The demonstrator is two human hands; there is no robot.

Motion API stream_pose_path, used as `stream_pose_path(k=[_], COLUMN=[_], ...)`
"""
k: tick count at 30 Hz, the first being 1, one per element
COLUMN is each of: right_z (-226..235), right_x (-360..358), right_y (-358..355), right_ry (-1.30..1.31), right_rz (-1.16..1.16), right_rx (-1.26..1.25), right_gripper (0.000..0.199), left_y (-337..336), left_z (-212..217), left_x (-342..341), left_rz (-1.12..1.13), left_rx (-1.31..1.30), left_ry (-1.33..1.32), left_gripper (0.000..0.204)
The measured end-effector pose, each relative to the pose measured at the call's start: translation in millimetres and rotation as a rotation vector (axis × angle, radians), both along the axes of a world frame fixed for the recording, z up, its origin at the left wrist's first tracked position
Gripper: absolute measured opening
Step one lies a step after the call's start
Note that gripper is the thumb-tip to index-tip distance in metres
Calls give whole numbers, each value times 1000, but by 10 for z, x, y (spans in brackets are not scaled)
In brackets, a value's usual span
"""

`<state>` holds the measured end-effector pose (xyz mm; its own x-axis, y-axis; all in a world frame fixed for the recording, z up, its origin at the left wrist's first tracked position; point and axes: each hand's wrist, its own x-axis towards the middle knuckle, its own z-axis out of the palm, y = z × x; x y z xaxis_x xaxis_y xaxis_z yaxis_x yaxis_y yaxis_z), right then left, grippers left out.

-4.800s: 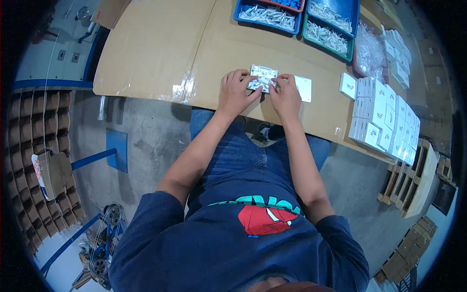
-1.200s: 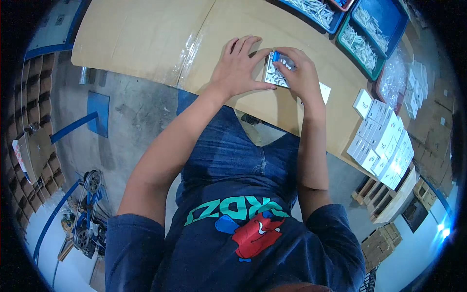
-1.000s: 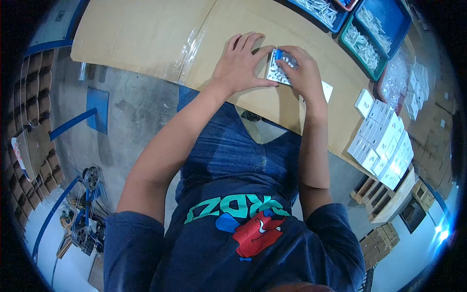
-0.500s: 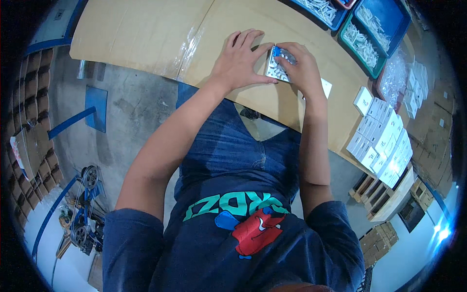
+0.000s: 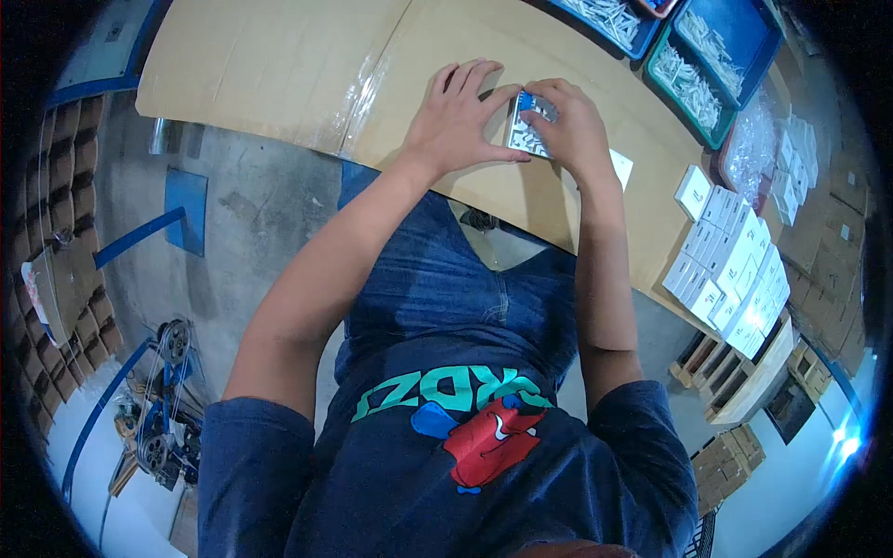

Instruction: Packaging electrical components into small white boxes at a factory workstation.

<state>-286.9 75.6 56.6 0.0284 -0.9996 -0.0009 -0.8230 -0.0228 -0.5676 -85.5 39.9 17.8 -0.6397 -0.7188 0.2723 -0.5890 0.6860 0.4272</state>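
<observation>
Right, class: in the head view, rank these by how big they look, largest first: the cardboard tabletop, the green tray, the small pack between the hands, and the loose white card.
1. Cardboard tabletop
2. Green tray, partly cut off near the bent rim, so less sure
3. Small pack, partly covered by the left hand and right hand
4. White card

The table [image 5: 279,65] across the top of the frame is plain tan cardboard. At upper centre the left hand [image 5: 460,126] and right hand [image 5: 569,130] meet on a small pack [image 5: 523,138], white with a blue top edge. The bins in the upper right are blue [image 5: 735,33] and green [image 5: 693,88], both filled with white pieces. The boxes [image 5: 735,270] at the right edge are white. The jeans [image 5: 446,288] at centre are dark blue denim. The shirt [image 5: 446,474] at the bottom is navy, printed with teal letters and a red and blue figure. The floor [image 5: 251,214] at left is grey.
</observation>
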Motion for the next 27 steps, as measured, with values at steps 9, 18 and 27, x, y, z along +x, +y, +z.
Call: stream_pose_path(k=[9, 18, 27], right_z=[15, 65, -23], right_x=[171, 112, -707], right_y=[386, 400, 1316], right_ry=[212, 316, 110], right_rz=[25, 10, -813], right_rx=[-99, -111, 66], right_gripper=[48, 47, 47], left_y=[-17, 27, -6], left_z=[6, 18, 36], left_x=[11, -7, 20], left_rz=[-5, -1, -35], left_rx=[38, 17, -35], left_ry=[-2, -14, -7], left_gripper=[84, 84, 89])
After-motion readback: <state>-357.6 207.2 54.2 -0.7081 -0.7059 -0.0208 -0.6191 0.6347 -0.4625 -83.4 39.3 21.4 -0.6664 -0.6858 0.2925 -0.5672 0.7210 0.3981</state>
